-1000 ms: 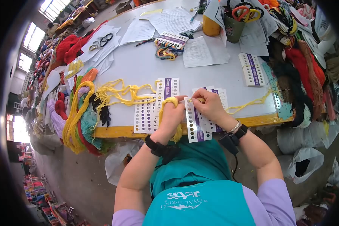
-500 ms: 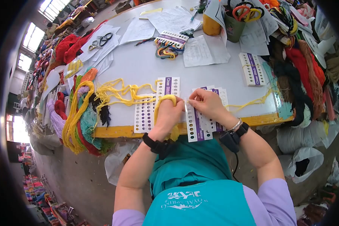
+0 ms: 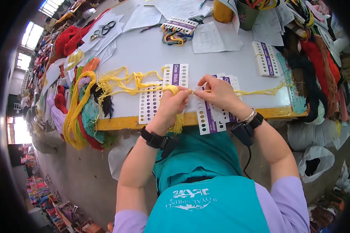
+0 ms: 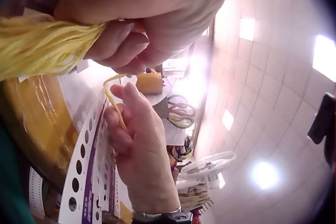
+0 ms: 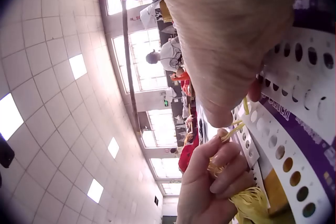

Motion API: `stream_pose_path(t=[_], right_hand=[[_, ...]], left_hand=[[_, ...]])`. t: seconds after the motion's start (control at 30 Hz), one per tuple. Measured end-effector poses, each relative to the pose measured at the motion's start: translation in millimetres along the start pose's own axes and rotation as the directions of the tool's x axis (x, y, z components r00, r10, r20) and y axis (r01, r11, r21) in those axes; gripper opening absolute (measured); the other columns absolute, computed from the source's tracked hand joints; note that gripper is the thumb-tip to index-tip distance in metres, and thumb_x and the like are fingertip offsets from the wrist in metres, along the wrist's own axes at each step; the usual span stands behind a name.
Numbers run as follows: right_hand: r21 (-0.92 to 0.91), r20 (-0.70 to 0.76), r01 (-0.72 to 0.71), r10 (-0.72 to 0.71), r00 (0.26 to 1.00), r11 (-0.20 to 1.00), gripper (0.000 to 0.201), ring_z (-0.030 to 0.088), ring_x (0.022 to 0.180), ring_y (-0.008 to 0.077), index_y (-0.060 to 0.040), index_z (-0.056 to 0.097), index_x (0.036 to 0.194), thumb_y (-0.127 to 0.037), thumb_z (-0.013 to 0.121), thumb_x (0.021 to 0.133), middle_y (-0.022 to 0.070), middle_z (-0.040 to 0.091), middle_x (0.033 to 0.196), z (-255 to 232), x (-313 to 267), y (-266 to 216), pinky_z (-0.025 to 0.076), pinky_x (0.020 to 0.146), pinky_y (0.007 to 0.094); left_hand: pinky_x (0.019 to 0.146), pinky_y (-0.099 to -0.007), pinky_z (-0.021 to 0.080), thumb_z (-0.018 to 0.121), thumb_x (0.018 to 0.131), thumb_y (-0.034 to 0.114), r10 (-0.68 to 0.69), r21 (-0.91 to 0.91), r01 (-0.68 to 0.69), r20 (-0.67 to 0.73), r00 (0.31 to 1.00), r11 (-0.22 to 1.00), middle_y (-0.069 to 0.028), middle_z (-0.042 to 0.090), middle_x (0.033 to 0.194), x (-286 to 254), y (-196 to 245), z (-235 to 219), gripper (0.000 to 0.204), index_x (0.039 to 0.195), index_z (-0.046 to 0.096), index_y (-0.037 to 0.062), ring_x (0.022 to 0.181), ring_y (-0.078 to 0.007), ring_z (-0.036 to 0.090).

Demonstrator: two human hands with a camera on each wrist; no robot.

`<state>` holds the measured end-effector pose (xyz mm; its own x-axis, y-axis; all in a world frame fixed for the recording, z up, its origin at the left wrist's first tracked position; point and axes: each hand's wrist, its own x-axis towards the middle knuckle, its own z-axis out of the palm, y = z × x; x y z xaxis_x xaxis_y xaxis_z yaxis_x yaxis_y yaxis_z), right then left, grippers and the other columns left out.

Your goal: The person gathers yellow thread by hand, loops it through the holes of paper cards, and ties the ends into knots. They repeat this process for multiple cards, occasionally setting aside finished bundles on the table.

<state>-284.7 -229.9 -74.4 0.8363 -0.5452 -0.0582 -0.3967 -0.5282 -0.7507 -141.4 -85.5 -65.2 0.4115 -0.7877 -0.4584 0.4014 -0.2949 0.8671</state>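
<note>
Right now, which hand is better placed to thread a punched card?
Likely the right hand: it holds the yellow strand close beside the punched card, while the left hand grips the yellow bundle.

We see a textile workshop: heaped skeins of coloured thread (image 3: 78,112), hole-punched cards (image 3: 265,59), scissors (image 3: 108,27) and papers (image 3: 143,17) on a worktable (image 3: 136,46).

Left hand (image 3: 172,105) — curled | right hand (image 3: 221,94) — pinching | (both close together)
</note>
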Motion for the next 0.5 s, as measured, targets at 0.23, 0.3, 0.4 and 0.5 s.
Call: stream_pose_path(t=[0.23, 0.3, 0.4, 0.5], right_hand=[[-0.055, -0.002, -0.059, 0.059, 0.998, 0.997, 0.044, 0.069, 0.073, 0.0269, -0.0081, 0.062, 0.105, -0.049, 0.063, 0.090, 0.0086, 0.070, 0.076, 8, 4, -2, 0.051, 0.065, 0.0395], [0.044, 0.005, -0.060, 0.060, 0.998, 0.997, 0.045, 0.068, 0.071, 0.0257, -0.0086, 0.062, 0.105, -0.052, 0.062, 0.091, 0.0069, 0.069, 0.075, 5, 4, -3, 0.051, 0.064, 0.0387], [0.034, 0.044, -0.033, 0.032, 0.999, 0.999, 0.037, 0.059, 0.058, 0.0146, -0.0072, 0.063, 0.108, -0.041, 0.062, 0.095, 0.0011, 0.061, 0.065, -2, 3, -5, 0.044, 0.055, 0.0306], [0.243, 0.109, -0.026, -0.001, 0.994, 0.970, 0.036, 0.053, 0.056, 0.0087, -0.0067, 0.063, 0.113, -0.038, 0.061, 0.096, -0.0022, 0.057, 0.063, -3, 4, 3, 0.042, 0.054, 0.0278]], left_hand=[[0.044, -0.0206, 0.027, 0.059, 0.093, 0.017, -0.086, 0.041, 0.082, 0.111, 0.990, 0.996, 0.0014, 0.056, 0.064, -6, 7, 9, 0.014, 0.086, 0.065, 0.0067, 0.050, -0.0030, 0.040], [0.044, -0.0210, 0.028, 0.058, 0.093, 0.016, -0.071, 0.076, 0.066, 0.063, 0.996, 0.995, 0.0007, 0.057, 0.064, -4, 9, 9, 0.014, 0.087, 0.066, 0.0059, 0.050, -0.0035, 0.041], [0.046, -0.0213, 0.032, 0.057, 0.093, 0.012, 0.057, 0.210, -0.067, 0.053, 0.997, 0.975, -0.0005, 0.059, 0.068, 5, 0, 14, 0.014, 0.095, 0.067, 0.0024, 0.052, -0.0045, 0.046], [0.053, -0.0224, 0.040, 0.058, 0.092, 0.009, 0.197, 0.389, -0.225, 0.113, 0.974, 0.893, -0.0012, 0.061, 0.071, 13, -9, 18, 0.016, 0.101, 0.068, -0.0002, 0.059, -0.0061, 0.053]])
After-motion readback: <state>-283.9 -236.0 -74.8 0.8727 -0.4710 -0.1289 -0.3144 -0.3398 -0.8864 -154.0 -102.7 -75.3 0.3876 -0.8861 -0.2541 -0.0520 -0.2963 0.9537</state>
